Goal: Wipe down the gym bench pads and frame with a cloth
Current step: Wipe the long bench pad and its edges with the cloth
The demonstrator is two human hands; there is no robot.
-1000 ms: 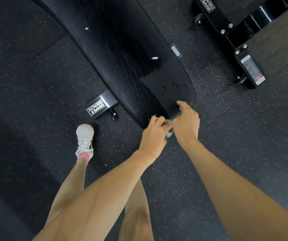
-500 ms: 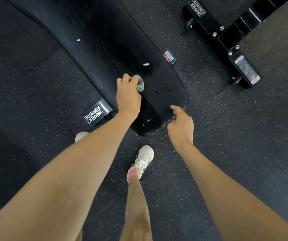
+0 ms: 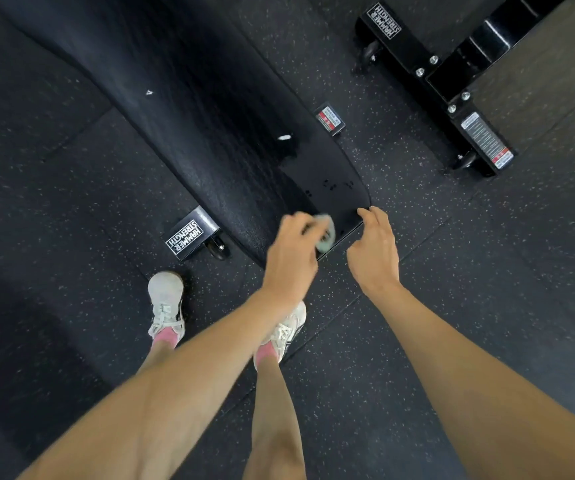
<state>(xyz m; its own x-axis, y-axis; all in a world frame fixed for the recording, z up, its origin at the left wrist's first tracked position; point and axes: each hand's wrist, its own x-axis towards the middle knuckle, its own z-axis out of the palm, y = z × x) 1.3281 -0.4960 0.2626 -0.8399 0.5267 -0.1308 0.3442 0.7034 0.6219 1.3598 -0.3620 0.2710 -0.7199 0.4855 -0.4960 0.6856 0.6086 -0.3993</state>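
A long black bench pad (image 3: 210, 126) runs from the upper left down to a rounded near end at the centre. My left hand (image 3: 293, 258) grips a small pale green cloth (image 3: 326, 235) and holds it on the pad's near end; the hand is blurred. My right hand (image 3: 374, 251) sits at the pad's near right corner, its curled fingertips touching the edge. The bench frame's foot (image 3: 189, 237), labelled Hammer Strength, sticks out from under the pad on the left, with a small wheel beside it.
A second black frame (image 3: 452, 84) with bolts, wheels and warning labels lies on the floor at the upper right. The floor is dark speckled rubber matting. My two feet in white shoes (image 3: 166, 306) stand just below the bench end.
My left hand with the cloth has swept from further up the pad back down to its near end. My left foot has come into view beside the frame foot.
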